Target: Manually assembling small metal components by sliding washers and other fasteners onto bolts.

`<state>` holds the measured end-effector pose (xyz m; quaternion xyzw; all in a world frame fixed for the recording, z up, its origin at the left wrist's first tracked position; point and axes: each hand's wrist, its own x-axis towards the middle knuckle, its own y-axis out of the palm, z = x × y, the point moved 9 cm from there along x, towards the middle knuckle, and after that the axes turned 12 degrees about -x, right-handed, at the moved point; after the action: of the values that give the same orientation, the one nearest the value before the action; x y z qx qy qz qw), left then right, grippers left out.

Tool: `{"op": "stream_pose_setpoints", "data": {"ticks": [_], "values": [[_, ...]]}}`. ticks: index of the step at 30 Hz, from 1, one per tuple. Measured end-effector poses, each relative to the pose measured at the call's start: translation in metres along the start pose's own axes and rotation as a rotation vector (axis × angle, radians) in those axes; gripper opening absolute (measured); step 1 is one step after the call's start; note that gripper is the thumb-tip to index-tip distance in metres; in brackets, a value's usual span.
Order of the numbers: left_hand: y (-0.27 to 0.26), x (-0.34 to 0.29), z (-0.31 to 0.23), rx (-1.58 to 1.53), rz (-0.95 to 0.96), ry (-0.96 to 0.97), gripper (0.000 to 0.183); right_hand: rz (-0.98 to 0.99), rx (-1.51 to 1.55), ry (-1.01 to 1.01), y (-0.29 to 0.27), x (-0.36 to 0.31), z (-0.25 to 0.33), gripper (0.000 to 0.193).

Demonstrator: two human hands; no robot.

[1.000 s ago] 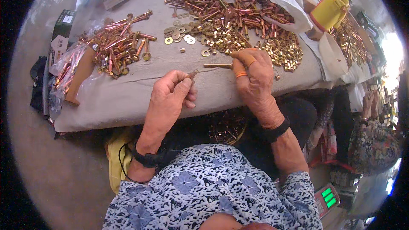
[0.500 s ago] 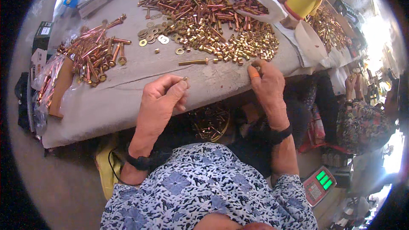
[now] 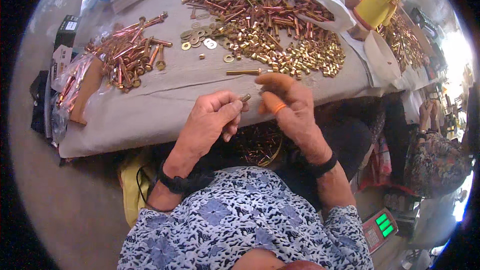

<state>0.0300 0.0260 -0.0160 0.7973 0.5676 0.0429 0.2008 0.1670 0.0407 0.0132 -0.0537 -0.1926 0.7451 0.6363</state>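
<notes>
My left hand [image 3: 212, 117] pinches a short brass-coloured metal piece [image 3: 245, 98] between thumb and fingertips; it looks threaded, and the rest of it is hidden in the hand. Just to its right hovers my right hand [image 3: 300, 115], slightly blurred, with orange covers on thumb and forefinger. Those two fingers stand apart, and nothing shows between them. A bolt [image 3: 242, 72] lies on the table beyond, its right end close to the right forefinger. Behind it spreads a heap of small brass-coloured sleeves or nuts [image 3: 312, 57]. Several flat washers [image 3: 195, 37] lie left of that heap.
The cloth-covered table [image 3: 165, 100] carries a bolt pile [image 3: 127, 57] at left and a larger one [image 3: 225, 0] at the back. A yellow jug [image 3: 375, 7] and white bowl [image 3: 381, 52] stand at right. A scale [image 3: 380, 227] is lower right; another person [image 3: 435, 160] sits beyond.
My right hand has left the edge of the small-part heap and moved left, close to my left hand. The piece in my left hand now shows more of its length. The view has shifted slightly.
</notes>
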Motion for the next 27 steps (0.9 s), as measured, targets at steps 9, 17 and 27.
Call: {"op": "stream_pose_setpoints", "data": {"ticks": [9, 17, 27], "values": [[0.000, -0.003, 0.003, -0.023, -0.016, -0.043, 0.019, 0.036, -0.085, -0.353, 0.012, 0.003, 0.022, 0.015], [-0.003, -0.006, 0.006, -0.056, 0.000, -0.096, 0.020, 0.060, -0.028, -0.159, 0.015, 0.001, 0.012, 0.013], [0.004, -0.011, -0.019, 0.616, -0.075, 0.233, 0.016, -0.007, -0.427, -0.322, 0.013, -0.002, 0.026, 0.021]]}}
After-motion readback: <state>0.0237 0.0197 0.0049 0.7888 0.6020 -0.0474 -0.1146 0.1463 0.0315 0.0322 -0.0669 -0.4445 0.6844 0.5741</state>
